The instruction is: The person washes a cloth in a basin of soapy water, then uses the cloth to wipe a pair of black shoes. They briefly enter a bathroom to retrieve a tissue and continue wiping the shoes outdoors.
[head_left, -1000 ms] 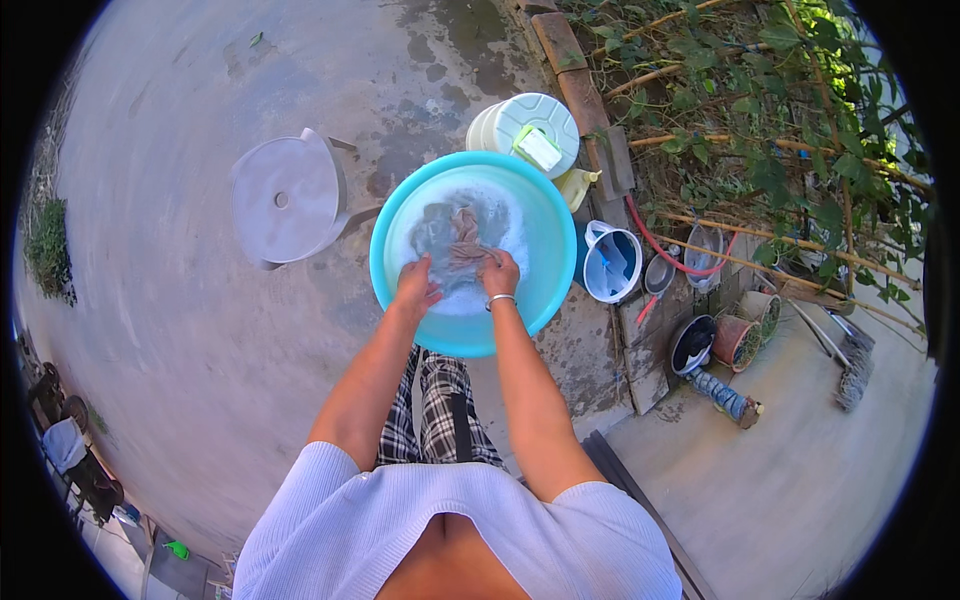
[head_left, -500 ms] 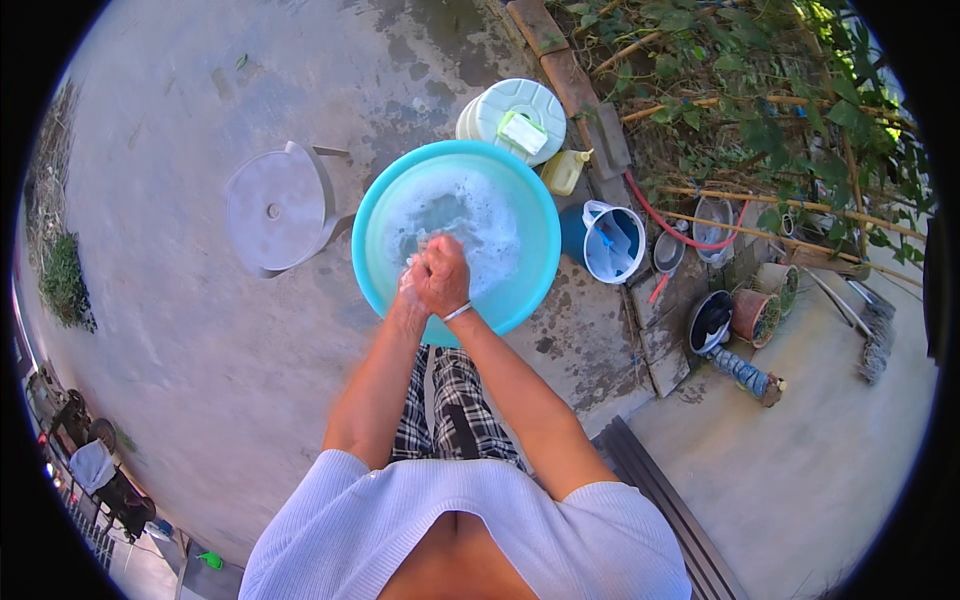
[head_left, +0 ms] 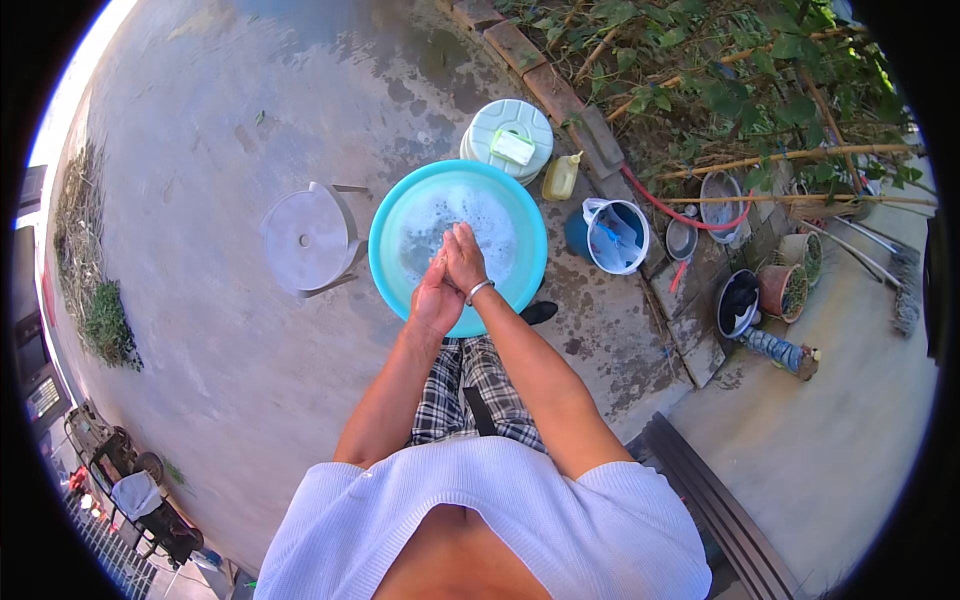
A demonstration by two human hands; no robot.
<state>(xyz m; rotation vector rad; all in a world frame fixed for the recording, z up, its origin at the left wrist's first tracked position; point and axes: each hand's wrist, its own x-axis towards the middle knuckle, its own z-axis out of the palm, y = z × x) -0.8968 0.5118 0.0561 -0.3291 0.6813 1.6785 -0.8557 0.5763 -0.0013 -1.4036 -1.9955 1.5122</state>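
My left hand [head_left: 436, 298] and my right hand [head_left: 464, 262] are pressed together, palm against palm, over the near part of a turquoise basin [head_left: 379, 238]. Their fingers look stretched out and point away from me, with nothing visible between them. A light bracelet [head_left: 479, 290] circles my right wrist. Soapy water [head_left: 482, 212] with white foam fills the basin, and my hands are above its surface. Just beyond the basin stands a pale green lidded tub [head_left: 492, 121], bearing a white block [head_left: 513, 148] in a green dish.
Left of the basin is a grey plastic stool [head_left: 303, 262]. A yellowish bottle [head_left: 562, 178] and a blue bucket [head_left: 573, 234] stand to the right, near a red hose [head_left: 655, 206]. Beyond are a brick edging [head_left: 522, 52], flowerpots [head_left: 779, 291], a mop [head_left: 907, 297] and a dark slatted bench [head_left: 715, 505].
My hands have gone from clasped, the right closed over the left, to palms together with fingers straightened. The whole view has shifted slightly, and a dark shoe now shows right of the basin.
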